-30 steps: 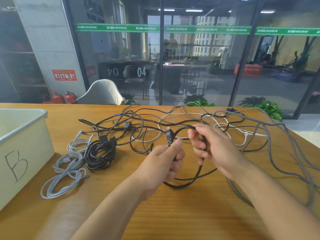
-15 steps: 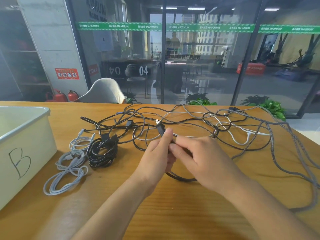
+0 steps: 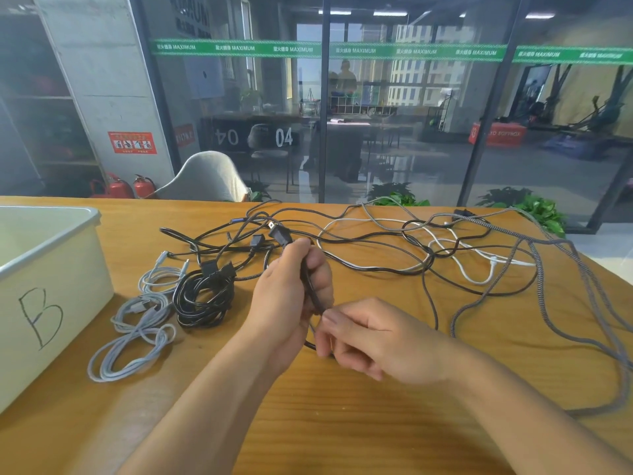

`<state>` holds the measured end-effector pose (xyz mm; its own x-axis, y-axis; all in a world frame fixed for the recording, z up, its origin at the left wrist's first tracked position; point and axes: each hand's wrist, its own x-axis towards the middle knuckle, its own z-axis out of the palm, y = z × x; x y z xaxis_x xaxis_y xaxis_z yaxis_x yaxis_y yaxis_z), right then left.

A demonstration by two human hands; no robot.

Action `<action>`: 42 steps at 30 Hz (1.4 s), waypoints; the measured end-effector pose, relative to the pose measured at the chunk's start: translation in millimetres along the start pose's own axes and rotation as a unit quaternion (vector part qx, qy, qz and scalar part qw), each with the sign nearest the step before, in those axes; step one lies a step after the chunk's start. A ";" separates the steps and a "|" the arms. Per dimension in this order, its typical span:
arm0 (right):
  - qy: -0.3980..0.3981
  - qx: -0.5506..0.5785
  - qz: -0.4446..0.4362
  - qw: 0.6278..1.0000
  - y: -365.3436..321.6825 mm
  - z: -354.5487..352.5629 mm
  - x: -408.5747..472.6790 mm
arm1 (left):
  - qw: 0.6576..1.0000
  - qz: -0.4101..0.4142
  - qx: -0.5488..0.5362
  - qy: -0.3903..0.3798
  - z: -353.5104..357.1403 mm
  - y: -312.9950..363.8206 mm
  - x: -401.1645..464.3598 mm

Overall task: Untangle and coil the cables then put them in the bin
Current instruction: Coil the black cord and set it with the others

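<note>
**Both hands on the black power cord**

Our left hand [image 3: 291, 296] is curled round a black power cord [image 3: 310, 289] just below its two-pin plug [image 3: 279, 234], which sticks up past the thumb and tilts away from us toward the far left. Our right hand [image 3: 370, 341] sits just beside and nearer to us, its thumb and forefinger pinching the same cord where it leaves the left palm; a short black loop shows under the two hands.

Beyond the hands, the rest of the tangle [image 3: 394, 248] spreads over the wooden table [image 3: 342, 423]: thin black leads, a white cable [image 3: 472, 272] looping toward the right, and a grey braided cable [image 3: 582, 303] that sweeps wide along the right edge and back toward our right forearm. We cannot tell which strands in the knot belong to the cord we hold.

To the left of our left hand lie two finished bundles, touching each other: a coiled black cable [image 3: 202, 299] and, further left, a coiled grey-white cable [image 3: 137, 330] with its connectors pointing away from us. Both rest on the table, outside the bin.

At the far left stands the cream plastic bin [image 3: 51, 269], a handwritten B on its near wall. Across the table, behind glass, we see a white chair [image 3: 209, 176] and two red fire extinguishers [image 3: 130, 186].
</note>
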<state>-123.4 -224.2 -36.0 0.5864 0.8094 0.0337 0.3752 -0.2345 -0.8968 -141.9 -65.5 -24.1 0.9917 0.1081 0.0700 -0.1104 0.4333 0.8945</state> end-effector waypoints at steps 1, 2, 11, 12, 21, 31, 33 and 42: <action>-0.020 0.011 0.012 1.000 1.4 -1.1 0.5 | 1.000 0.000 -0.018 -0.010 0.9 1.3 -0.6; -0.035 0.018 0.023 0.999 3.9 -1.5 1.5 | 0.999 0.000 -0.033 -0.021 2.3 2.4 -1.4; -0.019 0.033 0.030 0.999 22.5 -18.3 4.9 | 0.989 -0.036 -0.059 -0.129 9.9 10.5 -12.9; -0.009 0.028 0.029 0.999 23.7 -23.5 3.8 | 0.988 -0.043 -0.056 -0.137 10.1 10.6 -13.5; 0.114 -0.046 0.002 0.992 40.5 -64.0 -6.0 | 0.956 -0.090 -0.055 -0.274 4.3 15.6 -14.4; 0.219 -0.157 0.022 0.963 57.1 -86.6 -11.7 | 0.941 -0.114 -0.021 -0.318 0.9 16.4 -13.0; 0.252 -0.199 0.042 0.946 58.8 -89.9 -14.1 | 0.940 -0.117 -0.012 -0.320 -0.6 16.2 -11.8; 0.425 -0.286 0.031 0.858 48.1 -94.2 -18.1 | 0.942 -0.121 0.127 -0.285 3.4 0.2 -8.9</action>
<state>-48.3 -300.8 -38.2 0.8387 0.1585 0.5210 0.4732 -0.6856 -0.5531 -150.6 -69.4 -23.0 0.8680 -0.4965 0.0125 0.0701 0.1473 0.9866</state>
